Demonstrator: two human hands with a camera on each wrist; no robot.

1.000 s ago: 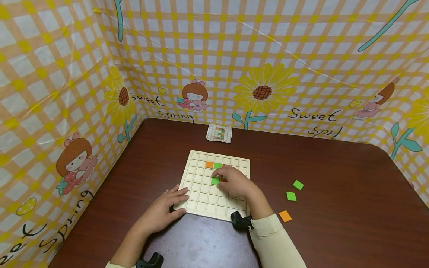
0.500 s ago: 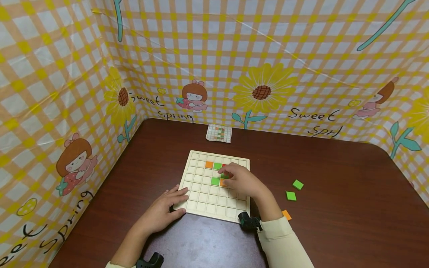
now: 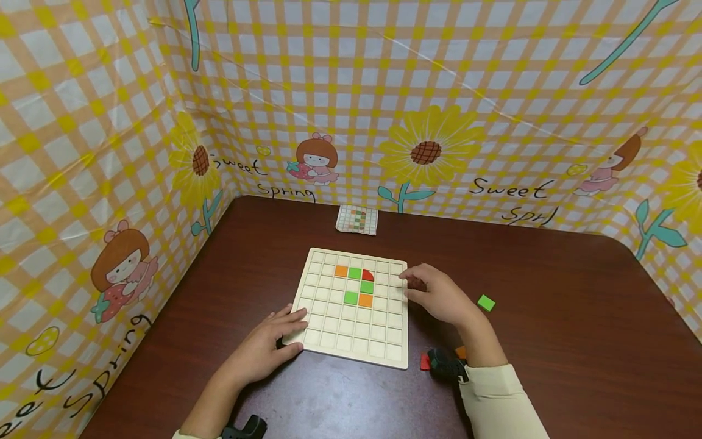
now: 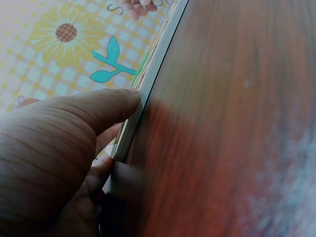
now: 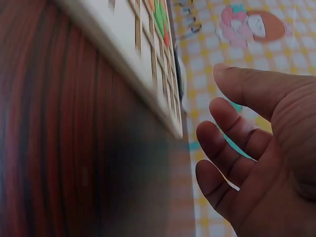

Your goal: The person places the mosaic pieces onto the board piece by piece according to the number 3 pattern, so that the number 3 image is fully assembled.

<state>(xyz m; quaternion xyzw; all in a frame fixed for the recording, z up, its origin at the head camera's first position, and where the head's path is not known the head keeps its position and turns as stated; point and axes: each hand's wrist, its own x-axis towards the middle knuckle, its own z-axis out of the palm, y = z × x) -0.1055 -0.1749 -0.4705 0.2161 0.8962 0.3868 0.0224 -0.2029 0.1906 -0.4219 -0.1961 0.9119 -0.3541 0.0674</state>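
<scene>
A pale gridded board (image 3: 328, 326) lies on the dark table. In its cells sit an orange tile (image 3: 342, 271), a green tile (image 3: 354, 274) and a red tile with one rounded corner (image 3: 368, 275) in a row. Below them are another green tile (image 3: 367, 286), then a green (image 3: 351, 298) beside an orange one. My left hand (image 3: 269, 344) rests on the board's front left corner, fingers extended, its thumb (image 4: 118, 101) touching the edge. At the right edge hovers my right hand (image 3: 441, 294); its fingers are loosely bent, with nothing between them in the right wrist view.
Right of the board lie a loose green tile (image 3: 485, 303), a red piece (image 3: 425, 361) and an orange piece (image 3: 460, 352), the last two partly hidden by the right wrist camera (image 3: 446, 366). A patterned card (image 3: 357, 219) lies behind the board, near the checked cloth wall (image 3: 351, 122).
My right hand has moved right, off the tiles to the board's right edge, uncovering the red and orange tiles. One loose green tile is now hidden by the arm. My left hand stays put.
</scene>
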